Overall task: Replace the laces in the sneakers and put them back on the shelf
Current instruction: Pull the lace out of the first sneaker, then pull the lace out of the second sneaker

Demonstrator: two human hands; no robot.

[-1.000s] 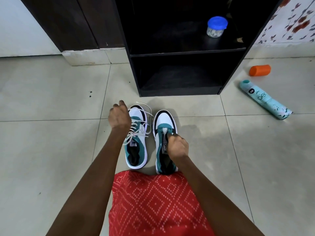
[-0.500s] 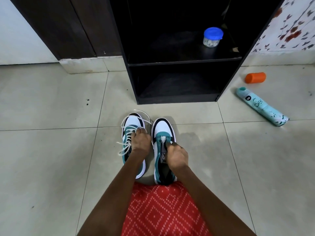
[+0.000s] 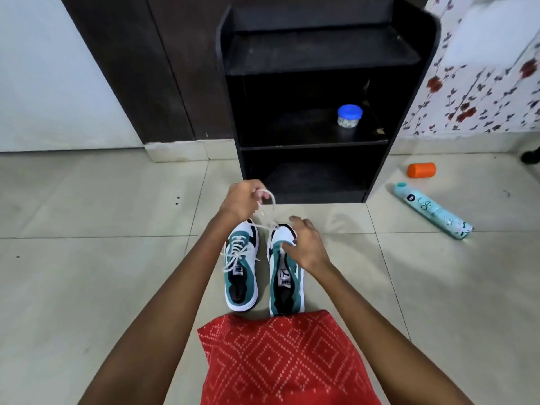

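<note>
Pinching white lace (image 3: 270, 206), left grip (image 3: 244, 200); right grip (image 3: 308, 247) unclear, over sneakers (image 3: 242, 276) on tiled floor (image 3: 102, 273).

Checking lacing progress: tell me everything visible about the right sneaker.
The right sneaker is teal and white with a black toe rim, upright on the tiles, toe toward the shelf. Its eyelets look mostly unlaced; a white lace apparently rises from its front into the grip of the left hand. The right hand touches its front.

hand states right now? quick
Left hand: gripping a white lace, held above the shoes.
Right hand: on the right sneaker toe; grip cannot be told.
</note>
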